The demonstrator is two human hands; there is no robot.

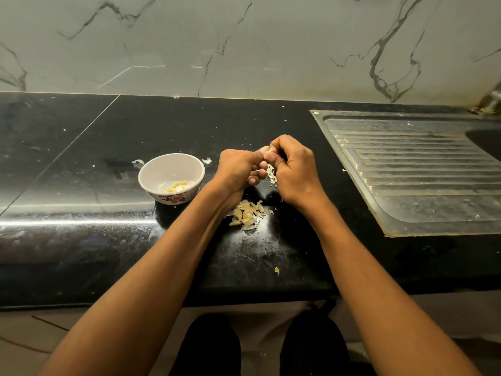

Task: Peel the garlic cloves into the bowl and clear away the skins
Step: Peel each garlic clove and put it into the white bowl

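Your two dark shoes [208, 348] sit at the very bottom of the shot, partly cut off by the edge, with your forearms reaching over the black counter [81, 158]. Up ahead your left hand [238, 172] and right hand [294, 169] are bunched together, fingers curled in tight around a garlic clove [267, 152] pinched between both thumbs, so you can only see a sliver of it. A strip of papery skin [271, 173] dangles below, between the hands. Honestly can't tell how much of that clove is peeled already. Right under your left wrist there's a pile of skins [248, 214] on the counter, partly hidden by the arm, and hard to say if any whole cloves are mixed in. One stray scrap [276, 270] lies closer to you. Just left of your hands sits the white bowl [151, 169] with a few peeled cloves [176, 186] inside. Off to the right is the metal draining board [420, 169], its sink cut off by the frame.
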